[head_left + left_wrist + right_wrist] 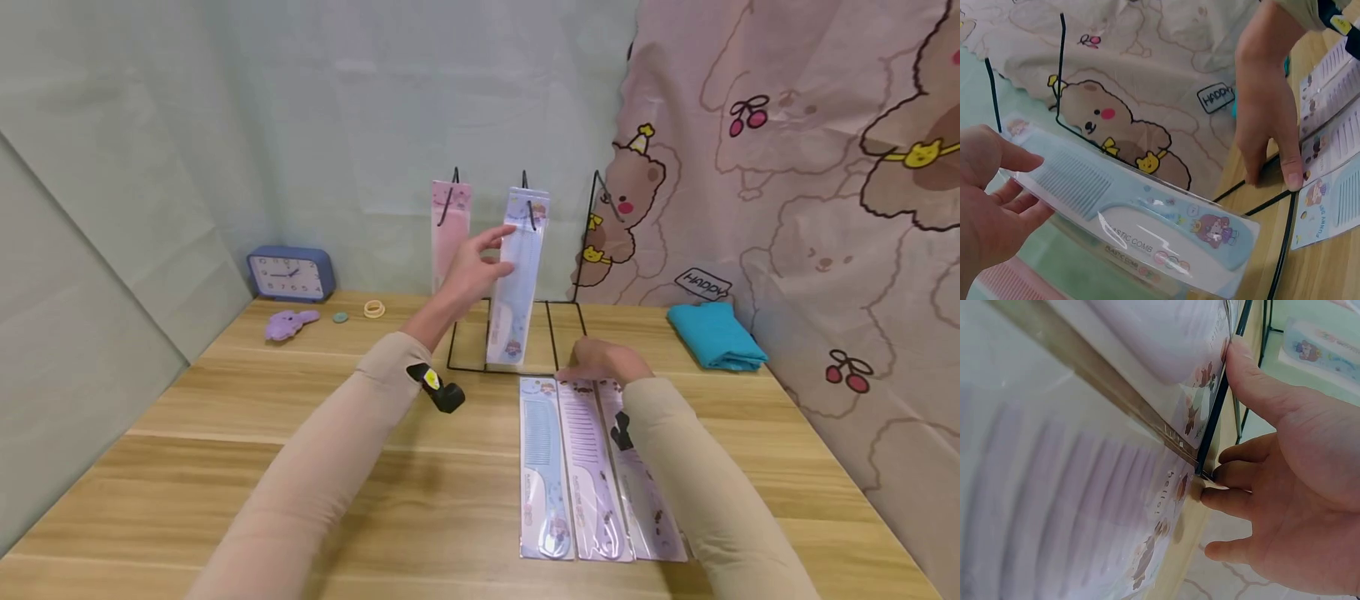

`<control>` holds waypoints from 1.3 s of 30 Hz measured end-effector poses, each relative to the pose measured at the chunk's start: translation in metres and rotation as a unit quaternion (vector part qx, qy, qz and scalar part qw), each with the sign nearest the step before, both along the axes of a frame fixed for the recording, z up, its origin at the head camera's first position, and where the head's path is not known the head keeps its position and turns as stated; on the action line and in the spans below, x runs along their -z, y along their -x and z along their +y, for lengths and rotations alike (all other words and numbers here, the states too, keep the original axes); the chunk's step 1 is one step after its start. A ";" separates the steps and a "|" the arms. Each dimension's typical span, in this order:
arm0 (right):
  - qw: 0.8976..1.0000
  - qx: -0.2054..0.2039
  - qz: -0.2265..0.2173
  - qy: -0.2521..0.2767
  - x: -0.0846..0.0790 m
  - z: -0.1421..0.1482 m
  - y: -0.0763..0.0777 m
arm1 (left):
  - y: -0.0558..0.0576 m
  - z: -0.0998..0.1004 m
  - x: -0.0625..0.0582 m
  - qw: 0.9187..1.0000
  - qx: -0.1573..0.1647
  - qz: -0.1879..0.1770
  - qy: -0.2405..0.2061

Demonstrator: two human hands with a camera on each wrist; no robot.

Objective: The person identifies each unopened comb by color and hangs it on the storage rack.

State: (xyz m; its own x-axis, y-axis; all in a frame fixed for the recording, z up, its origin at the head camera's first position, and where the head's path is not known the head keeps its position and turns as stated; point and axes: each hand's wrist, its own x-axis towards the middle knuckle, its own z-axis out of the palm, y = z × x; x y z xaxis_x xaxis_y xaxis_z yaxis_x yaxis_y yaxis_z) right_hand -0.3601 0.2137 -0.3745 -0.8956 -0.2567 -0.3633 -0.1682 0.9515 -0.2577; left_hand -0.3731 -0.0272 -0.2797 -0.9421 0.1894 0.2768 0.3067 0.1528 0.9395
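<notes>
And here's the left hand (471,271), thumb over the front and fingers behind, pinching the edge of a hanging blue comb pack (517,287)! That pack sits at three o'clock from the left hand and ten o'clock from the right hand (609,358), its top on the middle prong of a black wire rack (1282,250), its lower end leaning out towards the person. Down at the rack's front bar, the right hand has its thumb and bent fingers against the wire; whether it grips or merely presses, I cannot tell.

At eleven o'clock from the left hand hangs a pink comb pack (442,254). Below the right hand, around six to seven o'clock, three more lie side by side: a flat blue comb pack (547,483), a purple comb pack (592,458) and an outer purple comb pack (651,500), partly under the sleeve.

Look at the textures! Glossy clear film throws back the light over long, slim cards; fine teeth run in neat rows. Slender, angular wire makes the rack, and streaky wood grain stripes the surface (420,500). Over at three o'clock from the right hand, a folded turquoise cloth (716,335); out at nine from the left, a rectangular blue alarm clock (291,274).
</notes>
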 end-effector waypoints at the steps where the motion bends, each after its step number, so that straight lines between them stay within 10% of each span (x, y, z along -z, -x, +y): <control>1: 1.000 0.001 0.001 -0.001 0.000 0.000 0.000 | 0.002 0.001 0.001 1.000 0.000 -0.001 -0.003; 24: 1.000 0.010 0.007 0.009 0.006 0.003 -0.004 | 0.016 0.005 0.023 0.999 0.008 0.031 0.011; 30: 1.000 0.008 0.004 0.014 0.004 0.001 -0.003 | 0.002 0.002 0.038 1.000 -0.008 0.023 -0.001; 39: 1.000 0.015 -0.002 -0.001 0.002 0.001 -0.001 | -0.031 0.012 0.079 0.997 0.075 -0.023 0.011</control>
